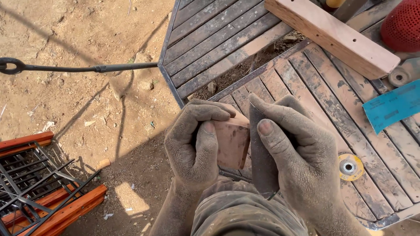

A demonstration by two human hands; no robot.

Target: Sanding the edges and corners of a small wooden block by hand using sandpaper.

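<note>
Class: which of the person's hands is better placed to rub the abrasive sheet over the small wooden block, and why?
The right hand: it already pinches the dark sandpaper sheet against the wooden block. The left hand is wrapped around the block, steadying it.

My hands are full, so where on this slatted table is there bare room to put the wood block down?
Bare slats lie on the table left of the long plank, and between the right hand and blue sandpaper sheet. The far right corner is crowded: red perforated thing, plank, sandpaper. A yellow disc sits beside the right hand.

wood block [231, 142] between both hands, plank [332, 35] behind, disc [350, 167] right
</note>
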